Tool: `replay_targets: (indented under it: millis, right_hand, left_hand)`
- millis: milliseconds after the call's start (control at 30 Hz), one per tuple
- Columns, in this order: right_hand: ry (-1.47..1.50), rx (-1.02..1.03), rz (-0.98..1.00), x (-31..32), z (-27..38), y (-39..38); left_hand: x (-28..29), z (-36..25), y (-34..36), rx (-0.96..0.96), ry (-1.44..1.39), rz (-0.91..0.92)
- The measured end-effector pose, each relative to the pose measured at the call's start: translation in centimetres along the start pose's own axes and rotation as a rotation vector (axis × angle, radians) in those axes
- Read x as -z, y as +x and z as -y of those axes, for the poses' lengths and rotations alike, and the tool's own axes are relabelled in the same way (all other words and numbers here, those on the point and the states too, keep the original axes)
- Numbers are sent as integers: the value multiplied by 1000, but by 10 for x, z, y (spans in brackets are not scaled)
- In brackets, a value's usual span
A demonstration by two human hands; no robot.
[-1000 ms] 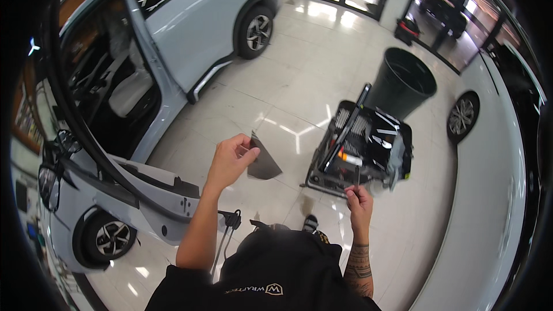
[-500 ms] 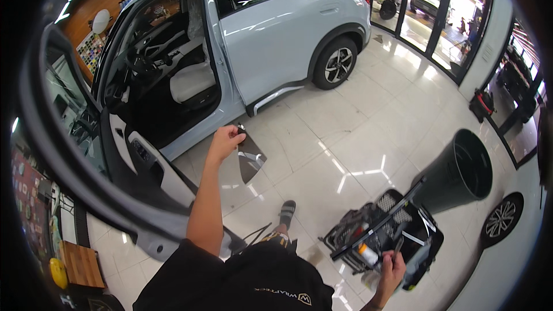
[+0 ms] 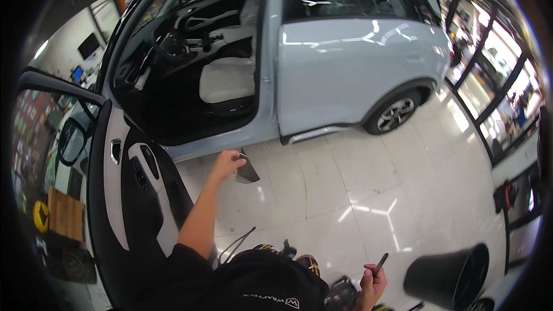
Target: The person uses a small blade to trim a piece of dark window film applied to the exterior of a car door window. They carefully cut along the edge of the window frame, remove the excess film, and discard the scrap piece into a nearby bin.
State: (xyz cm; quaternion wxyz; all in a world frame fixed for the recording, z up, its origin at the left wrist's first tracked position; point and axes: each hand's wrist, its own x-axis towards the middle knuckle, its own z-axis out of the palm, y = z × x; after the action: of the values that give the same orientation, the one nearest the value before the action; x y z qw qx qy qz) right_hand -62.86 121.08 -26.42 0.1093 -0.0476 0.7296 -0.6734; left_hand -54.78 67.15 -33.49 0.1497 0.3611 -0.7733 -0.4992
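My left hand [image 3: 226,165] is raised in front of me and pinches a small dark piece of film [image 3: 247,171] by its corner; the piece hangs over the white tiled floor near the sill of a light blue car [image 3: 345,63]. The car's front door [image 3: 124,196] stands wide open on my left, showing the pale seat [image 3: 227,78] and steering wheel. Low at the bottom of the view, my right hand [image 3: 371,288] grips a thin dark tool [image 3: 381,263] that points up.
A black bin [image 3: 452,279] stands at the lower right beside my right hand. A cable [image 3: 236,245] lies on the floor near my feet. Glass shopfront panels run along the right side. Wooden boxes sit at the far left behind the door.
My view has swung left toward the car, so the open doorway now fills the top. The cart and bin slid to the lower right. My left hand still holds the film.
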Motion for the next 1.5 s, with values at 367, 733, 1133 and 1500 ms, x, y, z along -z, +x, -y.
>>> replay_targets:
  millis: [367, 733, 1133, 1500]
  right_hand:
    - [-335, -140, 361, -132, -68, 248]
    - [-703, -647, 468, -211, -195, 412]
    - [-764, -1053, 147, -390, -179, 350]
    - [-763, -1024, 59, -641, -179, 436]
  left_hand:
    - [200, -71, 195, -95, 127, -254]
    - [324, -12, 461, 266, 86, -315]
    - [437, 77, 965, -264, 231, -384]
    - [414, 171, 1183, -383, 213, -398]
